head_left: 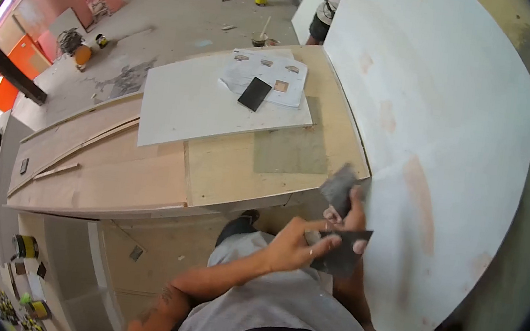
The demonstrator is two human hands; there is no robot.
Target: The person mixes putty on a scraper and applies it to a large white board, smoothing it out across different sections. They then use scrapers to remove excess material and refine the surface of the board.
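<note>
My left hand reaches across in front of my body, its thumb and fingers closed on a dark flat putty scraper with a straight edge. Just beyond it, my right hand grips a second, greyer putty scraper, its blade pointing up and away from me. The left scraper overlaps part of my right hand and wrist, hiding them. Both hands are close together between the corner of the plywood worktop and a curved white panel, which has several tan filler patches.
A white board lies on the worktop, bearing printed sheets and a black phone. Thin wood strips lie to the left. Buckets and debris dot the floor; another person stands behind the panel.
</note>
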